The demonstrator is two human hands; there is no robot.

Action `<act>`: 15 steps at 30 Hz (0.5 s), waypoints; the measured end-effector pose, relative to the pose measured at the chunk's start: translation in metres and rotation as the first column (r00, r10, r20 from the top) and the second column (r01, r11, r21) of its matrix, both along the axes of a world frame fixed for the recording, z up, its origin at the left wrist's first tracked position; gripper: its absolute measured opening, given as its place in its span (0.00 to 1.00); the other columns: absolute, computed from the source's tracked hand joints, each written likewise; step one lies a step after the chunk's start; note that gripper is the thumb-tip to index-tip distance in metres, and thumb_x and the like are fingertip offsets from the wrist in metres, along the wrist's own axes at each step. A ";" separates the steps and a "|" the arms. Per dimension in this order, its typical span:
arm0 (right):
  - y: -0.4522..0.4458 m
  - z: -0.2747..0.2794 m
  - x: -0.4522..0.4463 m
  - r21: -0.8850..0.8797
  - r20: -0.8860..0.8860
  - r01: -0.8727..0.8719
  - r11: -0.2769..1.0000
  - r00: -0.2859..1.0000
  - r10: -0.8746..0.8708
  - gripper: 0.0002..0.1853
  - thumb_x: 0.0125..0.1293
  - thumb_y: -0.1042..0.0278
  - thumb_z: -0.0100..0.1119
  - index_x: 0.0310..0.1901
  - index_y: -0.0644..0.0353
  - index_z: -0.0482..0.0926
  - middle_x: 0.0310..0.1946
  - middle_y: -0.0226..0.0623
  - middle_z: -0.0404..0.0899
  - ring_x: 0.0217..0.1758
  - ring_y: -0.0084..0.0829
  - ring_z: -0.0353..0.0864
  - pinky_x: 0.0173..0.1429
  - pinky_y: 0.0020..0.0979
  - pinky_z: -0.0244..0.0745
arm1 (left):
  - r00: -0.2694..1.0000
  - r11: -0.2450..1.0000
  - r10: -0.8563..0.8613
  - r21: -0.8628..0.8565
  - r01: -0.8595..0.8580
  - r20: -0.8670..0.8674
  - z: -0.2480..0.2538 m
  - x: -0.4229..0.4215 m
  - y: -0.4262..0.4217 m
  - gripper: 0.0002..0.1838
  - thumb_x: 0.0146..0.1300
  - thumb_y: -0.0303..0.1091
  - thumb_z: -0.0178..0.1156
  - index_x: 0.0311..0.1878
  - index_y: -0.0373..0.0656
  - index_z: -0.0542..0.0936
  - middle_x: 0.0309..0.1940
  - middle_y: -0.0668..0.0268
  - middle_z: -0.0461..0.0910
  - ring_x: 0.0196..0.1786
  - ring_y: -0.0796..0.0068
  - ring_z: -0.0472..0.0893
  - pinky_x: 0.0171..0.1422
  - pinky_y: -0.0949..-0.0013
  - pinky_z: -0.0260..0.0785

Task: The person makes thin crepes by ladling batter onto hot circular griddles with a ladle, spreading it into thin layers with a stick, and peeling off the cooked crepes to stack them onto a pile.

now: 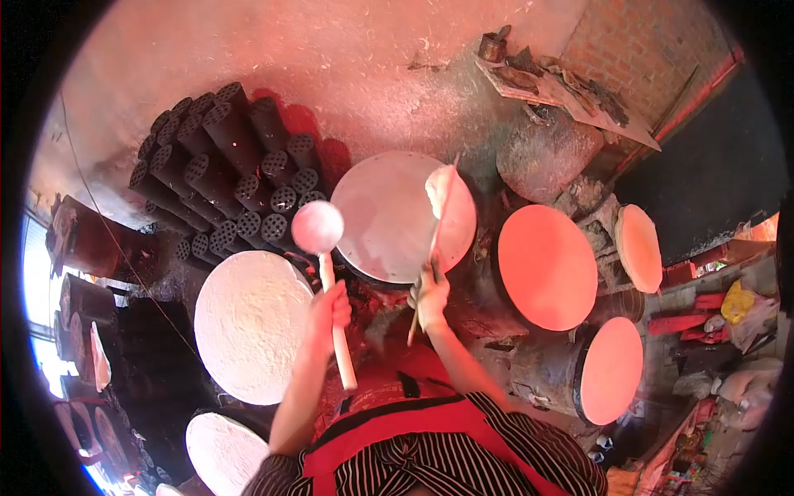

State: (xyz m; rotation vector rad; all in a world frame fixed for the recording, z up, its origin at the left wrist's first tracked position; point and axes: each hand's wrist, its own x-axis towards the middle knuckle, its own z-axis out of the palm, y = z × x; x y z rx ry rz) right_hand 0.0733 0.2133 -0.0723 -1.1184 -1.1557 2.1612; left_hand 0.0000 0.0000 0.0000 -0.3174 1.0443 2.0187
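Note:
My left hand (332,306) is closed around the pale handle of a ladle (318,228). The ladle's round bowl is up beside the left edge of a large round griddle (372,240), whose surface looks pale and coated. Closed too, and wearing what looks like a light glove, my right hand (431,296) grips a long thin spatula (443,217). A lump of white batter or dough (436,192) clings near the spatula's far end, over the right part of the griddle. Whether the lump touches the griddle I cannot tell.
Left of me is a round griddle with a thick white layer (252,326); another pale round (225,455) lies nearer. Perforated coal briquettes (236,136) are stacked at the back left. On the right are several round griddles (546,269) and a cluttered shelf (571,95).

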 end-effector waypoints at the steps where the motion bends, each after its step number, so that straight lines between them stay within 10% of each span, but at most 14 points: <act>1: 0.011 0.000 -0.019 0.017 0.029 0.007 1.000 1.000 -0.008 0.25 0.76 0.53 0.57 0.71 0.42 0.71 0.15 0.18 0.58 0.11 0.18 0.56 0.14 0.27 0.53 | 0.999 0.999 0.011 0.050 -0.013 0.041 0.004 0.017 -0.004 0.13 0.73 0.39 0.60 0.33 0.49 0.70 0.16 0.79 0.59 0.15 0.84 0.60 0.17 0.75 0.51; 7: 0.052 0.017 -0.012 -0.171 0.083 -0.420 0.891 0.895 0.438 0.21 0.73 0.55 0.57 0.66 0.39 0.75 0.17 0.21 0.60 0.11 0.19 0.57 0.15 0.25 0.51 | 0.990 0.978 0.144 -0.156 -0.141 0.010 0.032 0.055 -0.043 0.12 0.73 0.38 0.60 0.33 0.48 0.71 0.17 0.79 0.62 0.17 0.84 0.63 0.20 0.75 0.56; 11: 0.055 0.014 0.050 0.056 0.076 -0.109 0.992 0.992 0.105 0.29 0.74 0.60 0.54 0.75 0.35 0.65 0.15 0.20 0.58 0.11 0.19 0.55 0.14 0.25 0.50 | 0.964 0.942 0.262 -0.207 -0.266 -0.044 0.014 0.060 -0.054 0.09 0.71 0.36 0.61 0.38 0.46 0.73 0.22 0.75 0.68 0.19 0.83 0.66 0.21 0.76 0.58; 15: 0.062 0.000 0.015 0.063 0.160 -0.269 0.961 0.953 0.256 0.24 0.74 0.56 0.57 0.71 0.39 0.71 0.15 0.20 0.59 0.10 0.19 0.56 0.14 0.26 0.50 | 0.947 0.918 0.313 -0.234 -0.320 -0.067 0.012 0.073 -0.053 0.08 0.70 0.34 0.62 0.36 0.46 0.74 0.23 0.74 0.68 0.17 0.84 0.65 0.19 0.76 0.57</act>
